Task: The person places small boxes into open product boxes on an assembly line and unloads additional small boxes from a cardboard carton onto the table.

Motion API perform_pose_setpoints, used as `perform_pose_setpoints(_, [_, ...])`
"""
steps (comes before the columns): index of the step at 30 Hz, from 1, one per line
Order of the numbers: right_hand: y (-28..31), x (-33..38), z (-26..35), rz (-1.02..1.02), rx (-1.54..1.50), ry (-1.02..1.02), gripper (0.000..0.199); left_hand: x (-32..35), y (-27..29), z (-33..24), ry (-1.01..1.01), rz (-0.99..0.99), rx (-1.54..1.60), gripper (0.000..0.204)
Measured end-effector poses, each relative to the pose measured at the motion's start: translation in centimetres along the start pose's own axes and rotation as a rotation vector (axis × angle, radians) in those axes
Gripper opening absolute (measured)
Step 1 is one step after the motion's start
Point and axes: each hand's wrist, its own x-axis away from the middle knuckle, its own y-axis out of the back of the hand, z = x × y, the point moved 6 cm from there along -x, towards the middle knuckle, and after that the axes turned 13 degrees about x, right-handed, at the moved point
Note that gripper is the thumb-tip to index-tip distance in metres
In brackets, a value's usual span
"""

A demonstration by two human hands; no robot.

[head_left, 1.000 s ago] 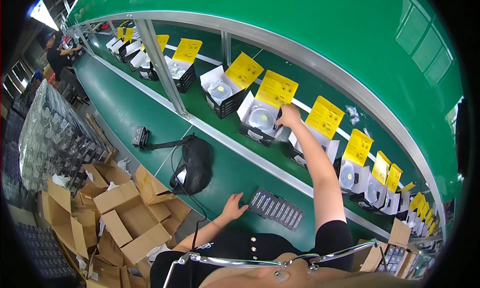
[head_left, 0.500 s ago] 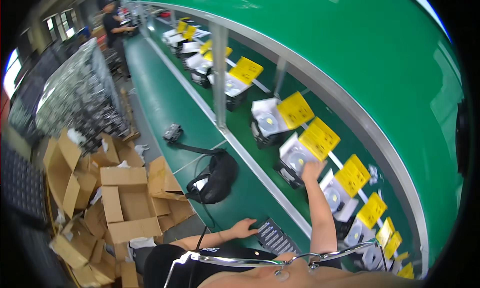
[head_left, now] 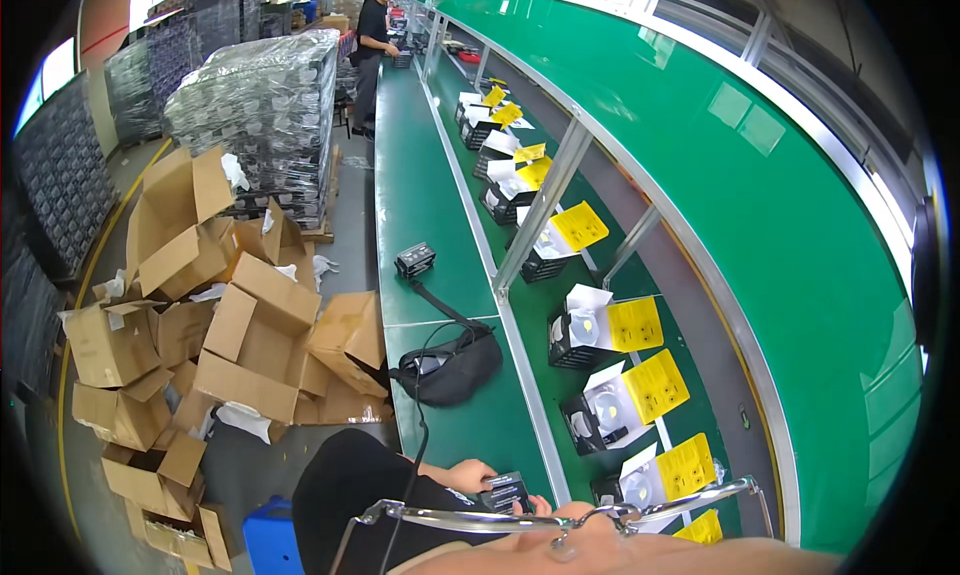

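A: What is nearest?
B: The metal frame of a pair of glasses (head_left: 480, 522). Just past it, the right hand (head_left: 540, 505) shows only its fingers, at the right end of a black box (head_left: 505, 493); the rest is hidden, so its grip cannot be told.
A: And the left hand (head_left: 468, 475)?
B: Its fingers touch the box's left end. Whether the grip is clenched on it or merely resting there cannot be told.
A: Where is that box?
B: Between the two hands, at the near end of the green desk (head_left: 408, 175).
A: Farther along?
B: A black pouch (head_left: 455, 373) lies on the desk, its strap reaching toward a small dark box (head_left: 415, 260). Right of the metal rail (head_left: 530, 400) stands a row of open boxes with yellow flaps (head_left: 658, 386). At the far end, a co-worker (head_left: 372, 35) stands beside the desk.
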Motion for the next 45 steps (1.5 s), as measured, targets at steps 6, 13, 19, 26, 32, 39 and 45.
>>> perform_pose_setpoints(6, [-4.8, 0.8, -4.9, 0.057, -0.704, -0.316, 0.065, 2.6, 1.3, -8.8, -0.36, 0.122, -0.042, 0.046])
perform_pose_setpoints(13, [-5.5, 0.2, -2.9, -0.069, -0.97, -0.106, 0.056, 3.5, 2.1, -10.2, -0.437, 0.068, -0.052, 0.049])
perform_pose_setpoints(19, [-6.6, 0.7, -3.6, -0.019, -0.967, -0.241, 0.059, 4.2, 3.1, -8.9, -0.463, 0.06, -0.073, 0.049])
perform_pose_setpoints(26, [-6.9, 0.4, -2.5, 0.037, -1.039, -0.219, 0.062, 4.8, 4.5, -9.8, -0.426, 0.086, -0.065, 0.048])
perform_pose_setpoints(32, [-6.2, -0.7, -2.6, 0.077, -0.907, -0.272, 0.061, 3.3, 4.4, -8.1, -0.483, 0.078, -0.121, 0.047])
perform_pose_setpoints(39, [-5.7, -1.9, -1.2, -0.014, -0.979, -0.266, 0.06, 1.0, 6.2, -8.5, -0.5, 0.013, -0.13, 0.057])
perform_pose_setpoints(45, [-3.3, -1.0, -3.6, -0.275, -0.935, -0.329, 0.064, -5.6, 7.8, -5.3, -0.195, -0.143, -0.035, 0.071])
